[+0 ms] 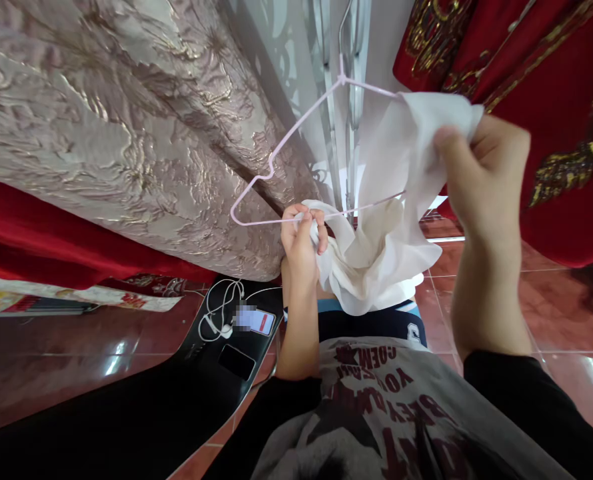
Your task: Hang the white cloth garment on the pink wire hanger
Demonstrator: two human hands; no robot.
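A pale pink wire hanger (306, 119) hangs by its hook in front of me, beside upright metal bars. Sheer white fabric (376, 260) drapes over the hanger's right shoulder and sags below its bottom bar in loose folds. My right hand (486, 167) pinches the upper right edge of this cloth, thumb on the near side. Lower down, my left hand (304, 233) is closed on a bunched part of the cloth, right at the bottom bar. Whether it grips the bar too, I cannot tell.
Embossed beige curtain fabric (126, 127) hangs on the left, red fabric with gold decoration (551, 133) on the right. On a black seat (201, 360) lie a lit phone (261, 321), a dark phone (237, 362) and white cabled earphones (224, 330). The floor (476, 293) is red tile.
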